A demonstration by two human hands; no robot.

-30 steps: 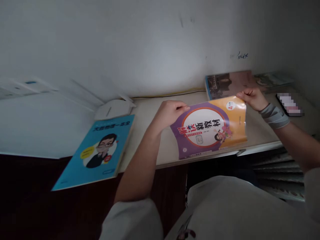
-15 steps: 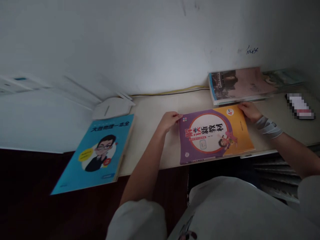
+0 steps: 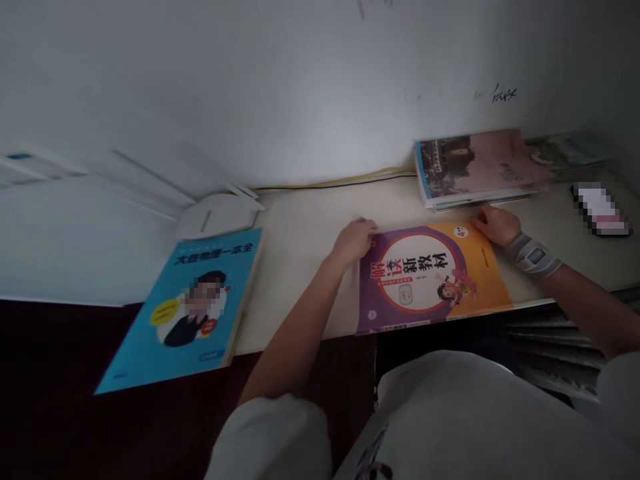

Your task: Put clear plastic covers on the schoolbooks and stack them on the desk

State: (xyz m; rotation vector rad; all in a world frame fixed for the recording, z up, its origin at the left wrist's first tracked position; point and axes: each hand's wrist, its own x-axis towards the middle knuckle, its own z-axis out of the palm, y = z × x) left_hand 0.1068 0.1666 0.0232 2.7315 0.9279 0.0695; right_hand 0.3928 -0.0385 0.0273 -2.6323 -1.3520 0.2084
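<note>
Your left hand (image 3: 354, 240) curls its fingers onto the far left corner of the book (image 3: 430, 277), and your right hand (image 3: 493, 225) rests on the far right corner; both touch the cover, but you cannot tell whether either one pinches it or only presses on it. Nearest to you are your pale sleeves and lap, with both forearms reaching forward. A grey band (image 3: 533, 255) wraps your right wrist. The book lies flat, cover up, purple on the left and orange on the right with a white circle in the middle, its near edge right at the front edge of the desk (image 3: 300, 240). Well to its left, a blue book (image 3: 190, 310) lies tilted, its near end hanging over the desk's edge above the dark. Just beyond the blue book sits a flat white device (image 3: 217, 215) with thin antennas. Just beyond your right hand, a stack (image 3: 475, 167) of books lies against the wall (image 3: 300, 87). To the right of your right hand lies a small blurred object (image 3: 600, 208). A yellow cable (image 3: 340, 181) runs along the foot of the wall from the device toward the stack.
</note>
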